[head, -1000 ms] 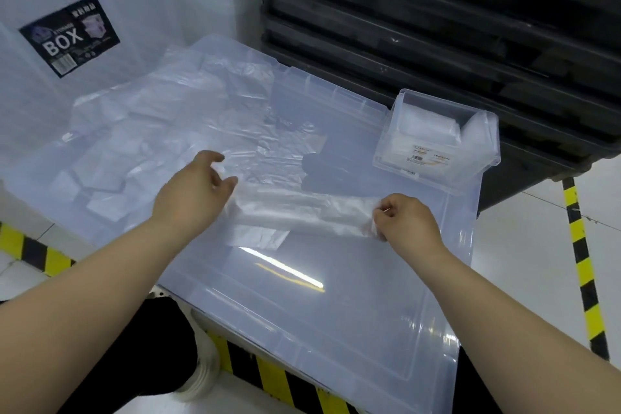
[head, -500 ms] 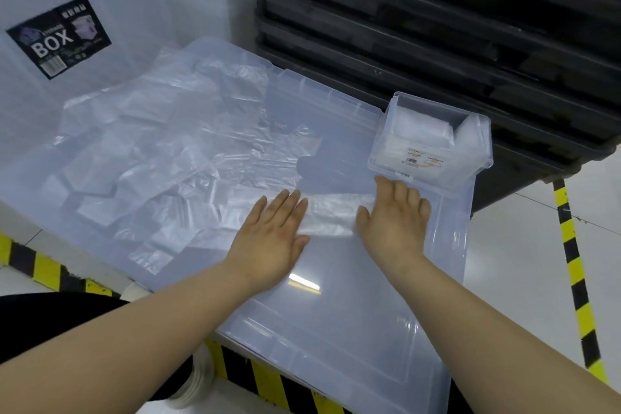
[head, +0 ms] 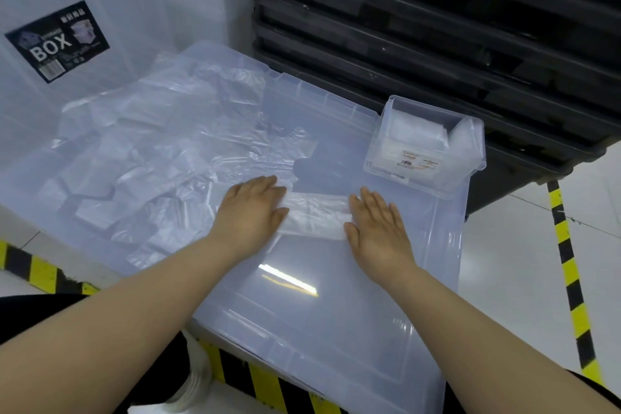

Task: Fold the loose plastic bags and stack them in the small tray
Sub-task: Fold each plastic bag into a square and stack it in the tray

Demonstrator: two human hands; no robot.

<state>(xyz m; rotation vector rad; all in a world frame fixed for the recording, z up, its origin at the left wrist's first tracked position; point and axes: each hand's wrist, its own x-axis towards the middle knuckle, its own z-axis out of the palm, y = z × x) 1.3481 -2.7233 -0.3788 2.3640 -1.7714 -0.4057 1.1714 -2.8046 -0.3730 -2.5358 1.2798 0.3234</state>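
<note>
Both hands lie flat with fingers straight, the left hand (head: 250, 208) and right hand (head: 378, 225) each pressing an end of a folded plastic bag (head: 316, 215) that sits mid-lid, near the tray. It looks folded into a narrow strip, so I judge at least one more fold is due before stacking. The small tray (head: 433, 104), at the far right, already holds several folded bags. A wide heap of loose bags (head: 151, 161) lies unfolded to the left, so most of the work is left.

The work surface is the translucent lid (head: 336, 329) of a large storage box. Black stacked crates (head: 437, 27) stand behind, a clear bin labelled BOX (head: 57, 40) far left, and yellow-black hazard tape (head: 568, 262) marks the pale floor.
</note>
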